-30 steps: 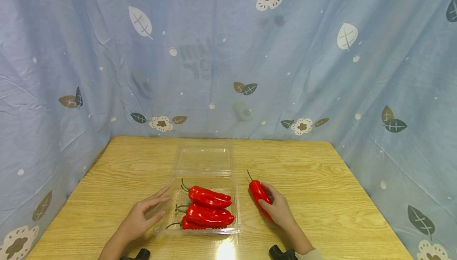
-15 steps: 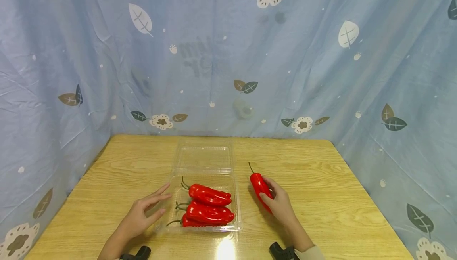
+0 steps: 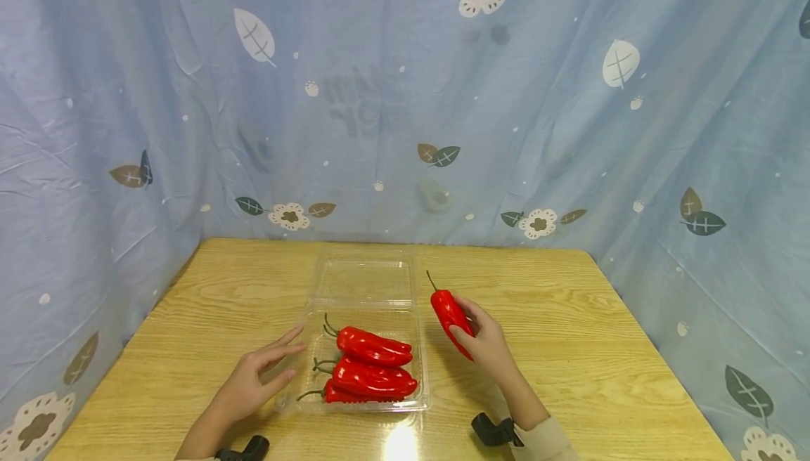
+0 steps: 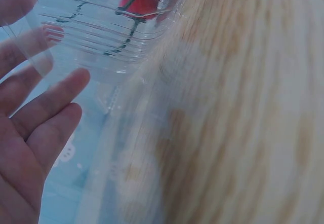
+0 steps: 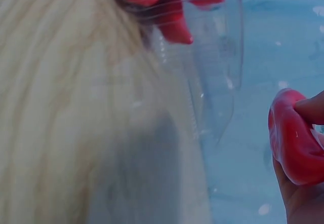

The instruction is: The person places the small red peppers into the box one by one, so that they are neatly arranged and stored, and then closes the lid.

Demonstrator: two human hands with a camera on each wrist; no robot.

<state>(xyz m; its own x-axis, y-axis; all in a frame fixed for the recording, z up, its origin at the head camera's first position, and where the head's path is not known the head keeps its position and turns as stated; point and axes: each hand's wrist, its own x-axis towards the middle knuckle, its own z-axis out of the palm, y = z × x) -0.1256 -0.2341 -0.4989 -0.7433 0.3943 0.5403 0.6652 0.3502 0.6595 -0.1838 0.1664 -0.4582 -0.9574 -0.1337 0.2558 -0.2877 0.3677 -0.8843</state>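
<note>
My right hand [image 3: 490,348] grips a long red pepper [image 3: 448,312] by its lower part, the thin green stem pointing away from me. In the right wrist view, thumb and fingers close round the glossy pepper [image 5: 293,143] at the right edge. A clear plastic clamshell box [image 3: 423,377] stands to its left, lid [image 3: 363,282] laid back. Several red peppers [image 3: 373,378] lie stacked inside, stems to the left. Beside the box's left wall is my left hand [image 3: 249,384], fingers spread and holding nothing; whether the fingertips touch the plastic I cannot tell.
The wooden table [image 3: 557,320] has a blue patterned curtain [image 3: 380,95] round its back and sides. Each wrist carries a black camera mount [image 3: 496,431]. A bright light reflection shows on the table in front of the box.
My right hand has lifted the pepper and carried it away from me and slightly left, towards the box. The left hand and the peppers in the box have stayed put.
</note>
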